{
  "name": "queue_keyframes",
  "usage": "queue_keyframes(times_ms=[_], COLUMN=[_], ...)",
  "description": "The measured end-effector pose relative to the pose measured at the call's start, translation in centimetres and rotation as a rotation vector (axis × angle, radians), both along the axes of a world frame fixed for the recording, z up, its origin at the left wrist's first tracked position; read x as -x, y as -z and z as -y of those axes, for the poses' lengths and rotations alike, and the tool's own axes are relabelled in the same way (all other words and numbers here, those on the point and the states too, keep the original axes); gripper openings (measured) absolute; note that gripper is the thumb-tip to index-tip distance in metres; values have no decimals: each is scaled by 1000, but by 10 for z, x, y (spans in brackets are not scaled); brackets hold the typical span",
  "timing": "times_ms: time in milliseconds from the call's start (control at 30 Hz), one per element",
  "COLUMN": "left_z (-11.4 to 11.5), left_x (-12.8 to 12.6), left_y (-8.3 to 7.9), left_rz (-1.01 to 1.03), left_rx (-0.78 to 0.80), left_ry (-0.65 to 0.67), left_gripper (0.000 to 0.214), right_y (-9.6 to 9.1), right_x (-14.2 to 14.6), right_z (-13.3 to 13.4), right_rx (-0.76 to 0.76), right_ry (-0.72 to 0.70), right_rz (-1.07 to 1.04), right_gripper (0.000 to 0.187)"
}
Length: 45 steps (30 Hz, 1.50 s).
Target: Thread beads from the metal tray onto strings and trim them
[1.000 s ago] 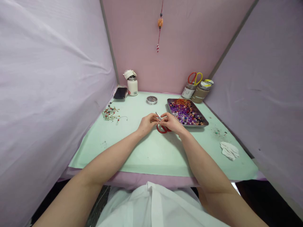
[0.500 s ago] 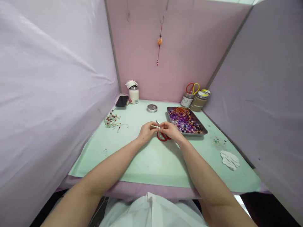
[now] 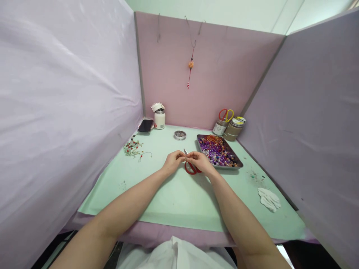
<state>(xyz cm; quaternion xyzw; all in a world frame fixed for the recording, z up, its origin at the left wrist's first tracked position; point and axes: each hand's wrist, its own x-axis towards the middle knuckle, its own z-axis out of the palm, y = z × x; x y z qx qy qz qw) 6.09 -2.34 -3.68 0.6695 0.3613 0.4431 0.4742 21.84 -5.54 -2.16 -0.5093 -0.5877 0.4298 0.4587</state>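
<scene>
My left hand (image 3: pixel 173 161) and my right hand (image 3: pixel 198 160) meet fingertip to fingertip over the middle of the table. Both are closed in a pinch; whatever is between the fingers is too small to make out. Beneath them lie red-handled scissors (image 3: pixel 190 172), their blade tip showing just beyond the fingertips. Close to my right hand stands a metal tray (image 3: pixel 227 167) filled with purple, orange and clear beads (image 3: pixel 217 150). Past my hands is a small round dish (image 3: pixel 180 135) of tiny pieces.
Beaded strings (image 3: pixel 134 147) lie at left, near a phone (image 3: pixel 146 126) and white bottle (image 3: pixel 159 119). Two jars (image 3: pixel 220 127) stand back right, one holding scissors. A white glove-like cloth (image 3: pixel 269 199) lies at right. A beaded pendant (image 3: pixel 191 65) hangs from the pink back wall (image 3: pixel 168 74).
The view has tilted up, so the scene sits lower in the picture. My fingertips have drawn together; the pale bit seen between them before is now hardly visible.
</scene>
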Motion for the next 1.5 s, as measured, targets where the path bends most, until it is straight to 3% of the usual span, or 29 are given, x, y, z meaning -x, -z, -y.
queue_keyframes(times_ms=[200,300,400,567,700,867,1033,1133,1200,1300,1400,1500], left_z=[-4,-4,-3,-2,-3,-2,-8,-16,-18,-14,-1,10], left_x=[-5,-5,-5,-4,-3,-1,2,5,7,7,3,-1], left_y=[4,3,2,3,3,-4,-3,2,2,-2,-7,-7], left_rz=[216,279,240,96,92,248,355,378,315,108,-102,-202], left_rx=[169,213,186,58,28,208,373,384,299,-42,-326,-405], left_ry=[-48,-76,-107,-142,-162,-125,-64,-147,-285,-406,-282,-208], left_gripper=[9,8,6,3,3,4,11,13,12,7,6,4], right_y=[-5,-1,7,15,14,14,13,11,9,7,8,9], right_x=[2,2,6,15,17,16,17,16,14,11,11,13], right_z=[3,1,-2,-2,1,3,2,2,2,2,3,5], right_rx=[7,-17,-113,-227,-258,-214,-191,-180,-191,-229,-261,-293], right_ry=[58,20,-3,129,162,176,185,231,292,385,405,373], right_rz=[67,109,174,317,411,509,444,383,392,467,559,647], right_gripper=[31,31,32,28,18,10,16,18,19,20,20,16])
